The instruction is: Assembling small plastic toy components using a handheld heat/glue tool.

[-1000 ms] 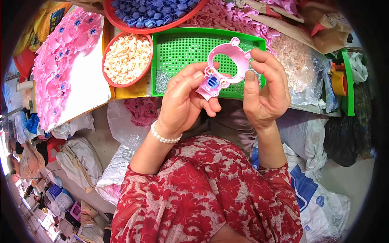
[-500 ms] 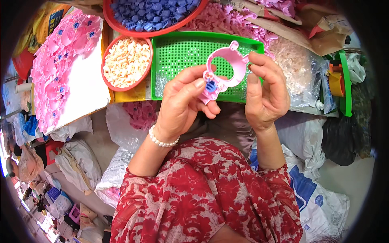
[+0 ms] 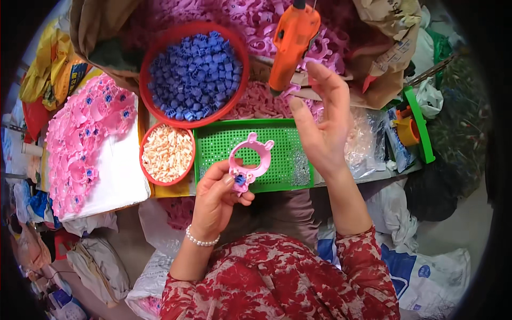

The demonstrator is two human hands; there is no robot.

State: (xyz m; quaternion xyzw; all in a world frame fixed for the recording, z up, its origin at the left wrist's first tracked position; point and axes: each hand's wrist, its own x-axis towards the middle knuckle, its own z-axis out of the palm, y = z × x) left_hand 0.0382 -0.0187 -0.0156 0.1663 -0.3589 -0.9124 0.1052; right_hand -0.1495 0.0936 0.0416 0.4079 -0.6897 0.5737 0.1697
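Now, with the green tray as the clock's centre, the left grip sits between seven and eight o'clock, thumb and fingers pinched on the pink frame. That frame hangs over the tray, ring towards the top, two ears between twelve and one, the blue piece down by the thumb.

Up at two o'clock, the right grip holds nothing: thumb and fingers stand apart, the gap facing the orange tool. That's tall and tilted, between twelve and one, dark end down, right beside the fingers. Touching? Can't tell from this angle.

My read of the step: it's the pick-up of the tool, with the frame steadied at the other side. The next move calls for the fingers to wrap the orange body cleanly, then the lower end to be lined up with the frame while the left pinch stays firm and level.

Round the dial, then: the large red bowl of blue parts at eleven, the small red bowl of cream bits at nine, the pink pile further out at nine. Small silver bits lie in the tray towards four.
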